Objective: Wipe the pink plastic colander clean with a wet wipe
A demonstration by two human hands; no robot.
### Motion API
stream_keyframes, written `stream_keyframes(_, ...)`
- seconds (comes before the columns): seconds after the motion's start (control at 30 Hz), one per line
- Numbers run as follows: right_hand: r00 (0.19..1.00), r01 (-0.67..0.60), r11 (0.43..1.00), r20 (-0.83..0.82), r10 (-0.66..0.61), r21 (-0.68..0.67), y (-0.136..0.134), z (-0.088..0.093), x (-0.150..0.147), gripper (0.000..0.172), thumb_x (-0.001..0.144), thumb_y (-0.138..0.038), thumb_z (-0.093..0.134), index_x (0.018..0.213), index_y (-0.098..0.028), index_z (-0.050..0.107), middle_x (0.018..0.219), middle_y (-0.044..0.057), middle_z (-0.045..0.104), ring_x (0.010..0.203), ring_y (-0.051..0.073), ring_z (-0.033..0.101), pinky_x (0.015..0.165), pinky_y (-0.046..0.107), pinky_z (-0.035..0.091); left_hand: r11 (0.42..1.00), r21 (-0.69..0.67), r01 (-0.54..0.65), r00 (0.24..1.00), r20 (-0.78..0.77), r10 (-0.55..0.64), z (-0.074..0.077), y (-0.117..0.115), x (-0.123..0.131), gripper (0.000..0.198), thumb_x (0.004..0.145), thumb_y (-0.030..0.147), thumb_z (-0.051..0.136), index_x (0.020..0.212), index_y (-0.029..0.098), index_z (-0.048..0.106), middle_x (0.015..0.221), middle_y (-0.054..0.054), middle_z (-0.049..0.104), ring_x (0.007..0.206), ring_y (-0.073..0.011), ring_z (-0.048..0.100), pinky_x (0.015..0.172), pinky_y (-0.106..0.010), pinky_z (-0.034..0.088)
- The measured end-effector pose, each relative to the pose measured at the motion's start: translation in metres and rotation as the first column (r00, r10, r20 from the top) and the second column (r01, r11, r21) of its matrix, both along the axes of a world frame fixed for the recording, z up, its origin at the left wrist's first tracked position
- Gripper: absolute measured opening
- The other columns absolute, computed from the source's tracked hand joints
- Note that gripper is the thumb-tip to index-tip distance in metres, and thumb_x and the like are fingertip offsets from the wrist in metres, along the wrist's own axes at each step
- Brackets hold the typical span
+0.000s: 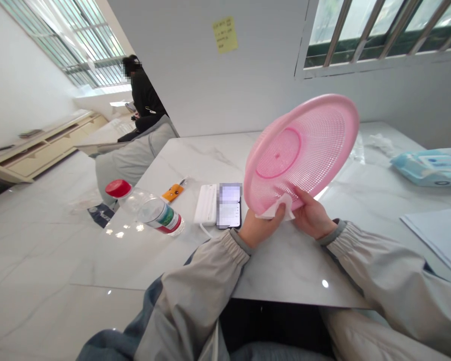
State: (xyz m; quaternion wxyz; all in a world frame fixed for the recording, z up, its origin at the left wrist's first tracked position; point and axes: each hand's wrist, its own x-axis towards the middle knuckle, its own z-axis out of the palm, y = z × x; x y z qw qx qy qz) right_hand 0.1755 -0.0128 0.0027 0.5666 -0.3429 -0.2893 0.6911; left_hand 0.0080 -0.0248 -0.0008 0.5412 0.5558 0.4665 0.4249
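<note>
A round pink mesh basket [319,145] is held up and tilted above the table, its hollow inside facing me. My left hand [262,226] is closed at the lower rim, its thumb pressing a white wipe [273,208] against the basket. Some of the left fingers are hidden behind the rim and the wipe. To the right of it, my right hand [313,218] grips the same lower edge, with its thumb on the mesh inside and the other fingers partly out of sight.
On the marble-patterned table [278,271] are a phone [229,206], a white power bank [206,205], an orange item [173,192] and a red-capped bottle [161,214]. To the right lie a blue wipes pack [432,168] and paper [441,240]. A person [146,95] sits farther back.
</note>
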Motion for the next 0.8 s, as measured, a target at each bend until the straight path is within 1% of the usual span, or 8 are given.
stream_keyframes(0.13, 0.995, 0.097, 0.995, 0.018, -0.097, 0.024, 0.011, 0.002, 0.016, 0.034, 0.095, -0.043, 0.079, 0.126, -0.031, 0.082, 0.134, 0.002, 0.084, 0.135, 0.028, 0.076, 0.126, 0.050, 0.056, 0.999, 0.046, 0.018, 0.988, -0.156, -0.010, -0.004, -0.001, -0.002, 0.041, 0.096, 0.064, 0.077, 0.107, 0.024, 0.081, 0.097, -0.012, 0.084, 0.112, -0.0323, 0.081, 0.099, -0.045, 0.067)
stream_keyframes(0.2, 0.995, 0.098, 0.994, 0.030, -0.100, 0.056, 0.015, 0.001, 0.023, 0.036, 0.094, -0.042, 0.079, 0.128, -0.031, 0.081, 0.135, 0.001, 0.084, 0.132, 0.028, 0.077, 0.126, 0.049, 0.056, 0.997, 0.064, 0.050, 0.980, -0.193, -0.037, -0.004, -0.001, -0.003, 0.045, 0.099, 0.066, 0.072, 0.100, 0.022, 0.080, 0.094, -0.012, 0.083, 0.101, -0.0292, 0.082, 0.091, -0.040, 0.068)
stream_keyframes(0.3, 0.998, -0.031, 0.999, 0.047, 0.029, 0.025, 0.016, -0.002, 0.027, 0.041, 0.093, -0.045, 0.077, 0.130, -0.027, 0.081, 0.134, 0.006, 0.084, 0.130, 0.032, 0.078, 0.117, 0.053, 0.062, 0.995, 0.068, 0.072, 0.978, -0.199, -0.057, 0.001, -0.002, -0.003, 0.051, 0.102, 0.067, 0.064, 0.096, 0.018, 0.078, 0.090, -0.012, 0.082, 0.080, -0.0230, 0.079, 0.074, -0.034, 0.066)
stream_keyframes(0.4, 0.986, -0.150, 0.988, 0.064, 0.152, -0.028, 0.014, -0.004, 0.027, 0.043, 0.092, -0.050, 0.073, 0.123, -0.022, 0.082, 0.127, 0.010, 0.086, 0.123, 0.038, 0.081, 0.105, 0.059, 0.067, 0.997, 0.060, 0.054, 0.990, -0.134, -0.045, 0.004, -0.003, 0.000, 0.050, 0.102, 0.064, 0.064, 0.100, 0.016, 0.077, 0.093, -0.011, 0.082, 0.071, -0.0186, 0.076, 0.064, -0.029, 0.063)
stream_keyframes(0.47, 0.973, -0.217, 0.976, 0.069, 0.219, -0.032, 0.013, -0.005, 0.027, 0.043, 0.093, -0.053, 0.071, 0.122, -0.022, 0.082, 0.125, 0.010, 0.086, 0.120, 0.039, 0.081, 0.102, 0.060, 0.068, 0.997, 0.061, 0.042, 0.993, -0.109, -0.035, 0.004, -0.003, 0.001, 0.049, 0.101, 0.064, 0.066, 0.100, 0.016, 0.076, 0.093, -0.010, 0.081, 0.069, -0.0171, 0.075, 0.062, -0.028, 0.062)
stream_keyframes(0.6, 0.943, -0.322, 0.947, 0.082, 0.322, -0.012, 0.013, -0.005, 0.031, 0.041, 0.097, -0.052, 0.067, 0.125, -0.026, 0.081, 0.126, 0.008, 0.086, 0.124, 0.038, 0.080, 0.105, 0.057, 0.066, 0.999, 0.026, 0.041, 0.990, -0.134, -0.037, 0.003, -0.001, 0.001, 0.047, 0.100, 0.064, 0.068, 0.097, 0.017, 0.075, 0.085, -0.007, 0.079, 0.066, -0.0157, 0.073, 0.065, -0.027, 0.060)
stream_keyframes(0.7, 0.946, -0.309, 0.951, 0.101, 0.307, 0.002, 0.014, -0.004, 0.033, 0.039, 0.098, -0.049, 0.065, 0.126, -0.027, 0.079, 0.127, 0.007, 0.086, 0.127, 0.037, 0.078, 0.109, 0.057, 0.063, 0.997, 0.015, 0.076, 0.976, -0.204, -0.072, 0.006, 0.000, -0.002, 0.047, 0.104, 0.061, 0.062, 0.084, 0.019, 0.072, 0.072, -0.004, 0.074, 0.065, -0.0151, 0.070, 0.069, -0.028, 0.058)
stream_keyframes(0.8, 0.958, -0.265, 0.964, 0.115, 0.262, 0.010, 0.014, -0.002, 0.033, 0.038, 0.097, -0.045, 0.066, 0.126, -0.025, 0.079, 0.126, 0.008, 0.086, 0.128, 0.037, 0.078, 0.111, 0.058, 0.062, 0.991, 0.026, 0.132, 0.963, -0.240, -0.122, 0.006, 0.002, -0.003, 0.054, 0.108, 0.060, 0.054, 0.074, 0.020, 0.068, 0.062, -0.002, 0.067, 0.059, -0.0132, 0.063, 0.069, -0.028, 0.053)
